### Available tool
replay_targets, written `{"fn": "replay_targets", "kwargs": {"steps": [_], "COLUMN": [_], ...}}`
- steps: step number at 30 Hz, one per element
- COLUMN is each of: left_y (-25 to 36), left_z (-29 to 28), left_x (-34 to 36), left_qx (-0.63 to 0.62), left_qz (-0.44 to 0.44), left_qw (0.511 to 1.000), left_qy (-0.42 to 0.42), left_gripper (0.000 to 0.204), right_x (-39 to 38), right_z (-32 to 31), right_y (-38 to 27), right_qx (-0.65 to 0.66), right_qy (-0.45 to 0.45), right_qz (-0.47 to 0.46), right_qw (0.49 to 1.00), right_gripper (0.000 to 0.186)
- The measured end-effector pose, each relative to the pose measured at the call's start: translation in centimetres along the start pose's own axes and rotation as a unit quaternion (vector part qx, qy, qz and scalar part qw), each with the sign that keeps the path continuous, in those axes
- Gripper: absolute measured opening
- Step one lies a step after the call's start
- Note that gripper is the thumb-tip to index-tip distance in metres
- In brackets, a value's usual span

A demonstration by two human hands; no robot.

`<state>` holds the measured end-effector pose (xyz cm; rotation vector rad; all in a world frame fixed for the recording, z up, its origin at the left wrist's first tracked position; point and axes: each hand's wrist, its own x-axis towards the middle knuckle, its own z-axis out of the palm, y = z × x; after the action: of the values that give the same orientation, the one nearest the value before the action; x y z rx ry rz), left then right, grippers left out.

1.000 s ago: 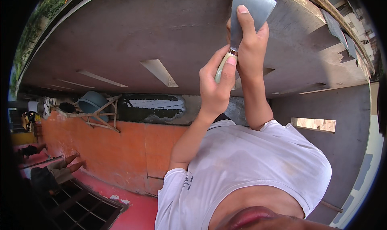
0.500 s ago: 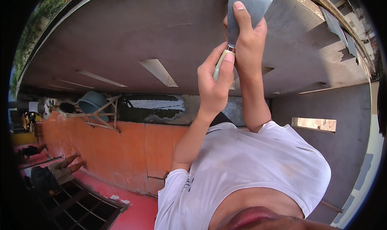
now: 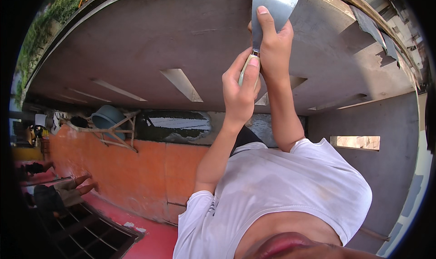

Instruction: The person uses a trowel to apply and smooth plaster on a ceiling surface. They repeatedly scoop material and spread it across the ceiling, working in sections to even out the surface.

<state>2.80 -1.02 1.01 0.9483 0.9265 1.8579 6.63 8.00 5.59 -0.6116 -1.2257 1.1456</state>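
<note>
A putty knife (image 3: 274, 7) with a wide grey metal blade and a pale handle is raised in front of me, blade up. My left hand (image 3: 241, 88) is wrapped round its handle, the thumb lying along it. Higher up, my right hand (image 3: 276, 47) grips the blade, its thumb pressed on the flat face and its other fingers behind, mostly hidden. Beyond both hands stands a grey plastered wall (image 3: 122, 41); whether the blade touches it I cannot tell.
Narrow slots (image 3: 182, 85) pierce the wall. A blue-grey basin (image 3: 108, 118) sits on a wooden stand (image 3: 122, 140) at left, beside an orange floor (image 3: 122, 172). Wet ground (image 3: 175, 126) runs along the wall's foot. Two people (image 3: 54, 197) are at far left, near a dark window grille (image 3: 91, 229).
Both hands and the putty knife have shifted slightly left and up in the picture. The grip on the tool looks the same.
</note>
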Motion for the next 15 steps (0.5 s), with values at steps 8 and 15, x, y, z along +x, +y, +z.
{"fn": "replay_targets", "kwargs": {"steps": [8, 15], "left_y": [1.3, -11.4], "left_z": [0.0, -4.4], "left_x": [1.2, -7.0], "left_qx": [0.014, 0.02], "left_qz": [0.013, -0.059], "left_qw": [1.0, 0.998], "left_qy": [-0.013, 0.022], "left_gripper": [0.05, 0.04], "right_x": [1.0, -8.6], "right_z": [0.8, -6.4], "right_y": [-0.9, 9.5], "right_qx": [0.01, -0.071], "right_qy": [-0.008, 0.012], "right_qz": [-0.041, 0.11], "right_qw": [0.999, 0.991], "right_gripper": [0.027, 0.032]}}
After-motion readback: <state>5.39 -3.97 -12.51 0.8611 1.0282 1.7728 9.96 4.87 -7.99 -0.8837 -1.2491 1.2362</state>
